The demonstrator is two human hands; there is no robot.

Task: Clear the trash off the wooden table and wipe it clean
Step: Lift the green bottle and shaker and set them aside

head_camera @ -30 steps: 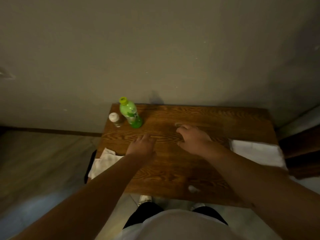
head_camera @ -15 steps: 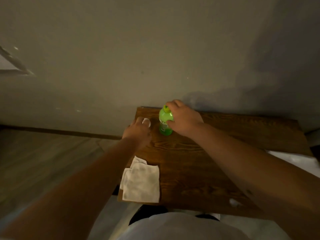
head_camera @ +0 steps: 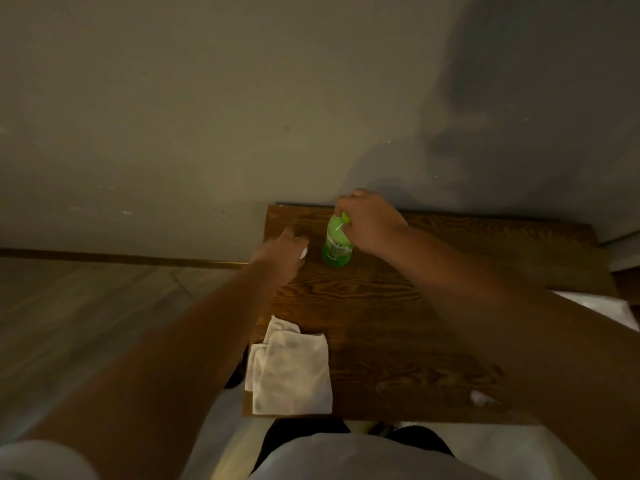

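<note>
A green plastic bottle (head_camera: 335,245) stands upright at the back left of the wooden table (head_camera: 415,306). My right hand (head_camera: 369,220) grips its neck and cap from above. My left hand (head_camera: 278,252) is blurred at the table's left edge. Its fingers curl around a small white-capped jar (head_camera: 304,253), of which only a white bit shows. A folded white cloth (head_camera: 291,372) lies on the front left corner, partly over the edge. A small crumpled white scrap (head_camera: 479,398) lies near the front right edge.
The table's back edge meets a grey wall (head_camera: 242,116). Wooden flooring (head_camera: 86,306) lies to the left. A white surface (head_camera: 599,306) shows past the table's right side. My legs and pale shirt are at the table's front edge.
Both hands moved from the table's middle to the back left. The right hand took hold of the green bottle, the left reached the small jar. My view shifted left.
</note>
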